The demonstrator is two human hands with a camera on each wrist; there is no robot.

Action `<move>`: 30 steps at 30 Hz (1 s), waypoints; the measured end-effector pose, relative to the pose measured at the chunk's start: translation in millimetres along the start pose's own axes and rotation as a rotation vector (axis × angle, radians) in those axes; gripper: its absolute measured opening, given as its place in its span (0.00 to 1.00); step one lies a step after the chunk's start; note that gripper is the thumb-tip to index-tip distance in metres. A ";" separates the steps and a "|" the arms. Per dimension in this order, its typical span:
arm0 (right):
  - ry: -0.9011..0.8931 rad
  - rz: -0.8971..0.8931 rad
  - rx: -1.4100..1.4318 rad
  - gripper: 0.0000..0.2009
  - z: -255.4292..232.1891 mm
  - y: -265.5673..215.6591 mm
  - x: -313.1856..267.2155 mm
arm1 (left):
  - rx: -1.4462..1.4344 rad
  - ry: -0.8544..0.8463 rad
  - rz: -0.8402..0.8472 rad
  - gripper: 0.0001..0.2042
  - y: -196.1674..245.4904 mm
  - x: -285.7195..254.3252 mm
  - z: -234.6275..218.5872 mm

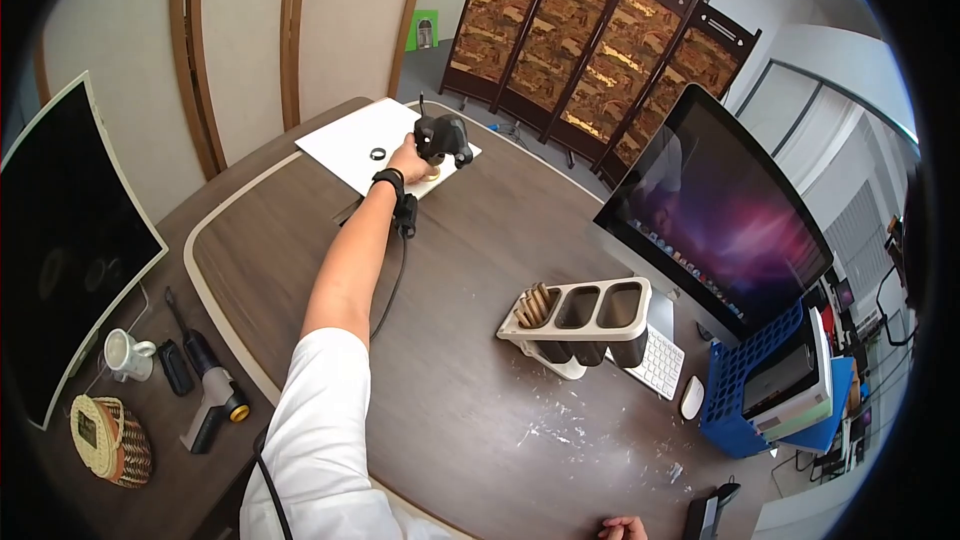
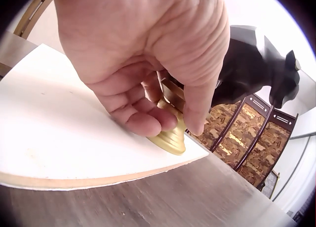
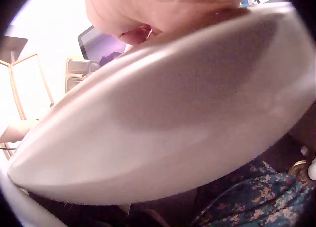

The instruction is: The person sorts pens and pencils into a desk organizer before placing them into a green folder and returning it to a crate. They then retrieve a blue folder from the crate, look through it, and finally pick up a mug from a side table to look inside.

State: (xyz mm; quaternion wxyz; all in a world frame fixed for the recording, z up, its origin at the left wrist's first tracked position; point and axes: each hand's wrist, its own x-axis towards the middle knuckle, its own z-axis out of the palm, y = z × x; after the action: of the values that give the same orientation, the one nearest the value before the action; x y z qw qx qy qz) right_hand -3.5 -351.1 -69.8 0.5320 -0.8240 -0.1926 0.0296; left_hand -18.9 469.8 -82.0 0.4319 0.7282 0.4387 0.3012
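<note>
My left hand [image 1: 408,160] reaches to the far end of the table and grips the gold stepped base [image 2: 170,139] of a black faceted animal figurine [image 1: 443,138]. In the left wrist view the fingers and thumb [image 2: 197,106] curl round the narrow part just above that base, hiding some of it. The figurine stands by the corner of a white board [image 1: 345,145], and a small black ring [image 1: 377,153] lies on the board to the left. Loosely curled, my right hand [image 1: 622,528] rests at the near table edge, its fingers holding nothing visible.
A beige organizer [image 1: 590,305] with wooden pieces stands mid-table, before a keyboard [image 1: 655,365], mouse [image 1: 692,397] and large monitor [image 1: 720,210]. At the left are a mug [image 1: 128,355], woven basket [image 1: 112,440] and grey-black power tool [image 1: 212,390]. A blue file holder [image 1: 735,405] stands right.
</note>
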 end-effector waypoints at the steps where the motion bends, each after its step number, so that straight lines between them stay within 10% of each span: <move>1: -0.011 -0.003 -0.003 0.11 0.5 -2.5 -0.3 | -0.013 -0.032 -0.028 0.44 11.2 -11.4 -5.4; 5: -0.006 -0.002 -0.018 0.11 3.1 -5.4 0.8 | 0.120 0.089 0.154 0.37 -0.5 -6.7 4.8; 30: -0.022 -0.030 -0.001 0.11 2.6 -3.9 0.4 | 0.235 0.143 0.027 0.35 -11.7 -1.6 9.2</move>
State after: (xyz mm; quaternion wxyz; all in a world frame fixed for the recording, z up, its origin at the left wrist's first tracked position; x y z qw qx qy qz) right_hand -4.9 -347.3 -67.4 0.5297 -0.8210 -0.2108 0.0306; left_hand -16.5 467.9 -96.7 0.3069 0.7563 0.4907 0.3049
